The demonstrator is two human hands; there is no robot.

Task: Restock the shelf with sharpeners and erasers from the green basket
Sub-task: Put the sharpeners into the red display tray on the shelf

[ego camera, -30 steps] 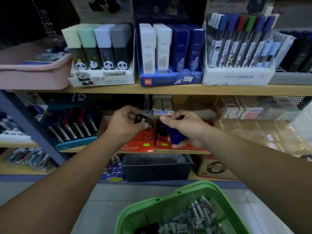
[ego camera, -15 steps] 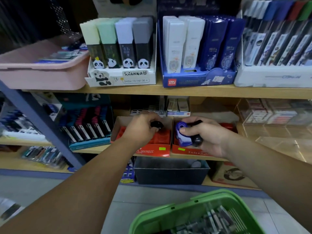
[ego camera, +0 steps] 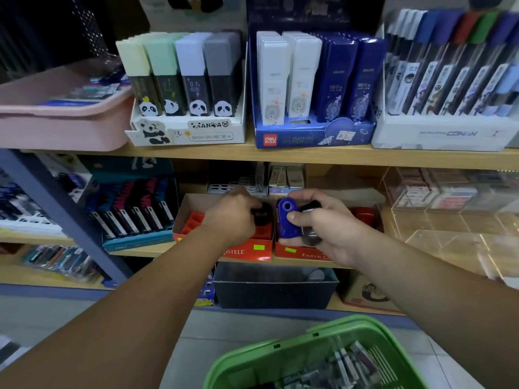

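Observation:
My left hand (ego camera: 233, 217) reaches into the left red Faber-Castell display box (ego camera: 254, 249) on the middle shelf, fingers closed on a black sharpener (ego camera: 262, 216) that sits low among red ones. My right hand (ego camera: 325, 223) hovers over the right red display box (ego camera: 297, 252), gripping a blue sharpener (ego camera: 286, 217) and a dark grey one (ego camera: 310, 228) side by side. The green basket (ego camera: 269, 357) is at the bottom right, holding several grey wrapped items.
Above, the wooden shelf (ego camera: 309, 154) carries a pink tray (ego camera: 56, 122), a panda lead box (ego camera: 185, 130), a blue Deli box (ego camera: 314, 133) and a white box (ego camera: 443, 133). Clear acrylic cases (ego camera: 449, 192) stand right. A dark bin (ego camera: 273, 287) sits below.
My left hand has lowered the black sharpener into the left red box. My right hand has turned the blue sharpener upright, showing a second dark one. The view has moved closer.

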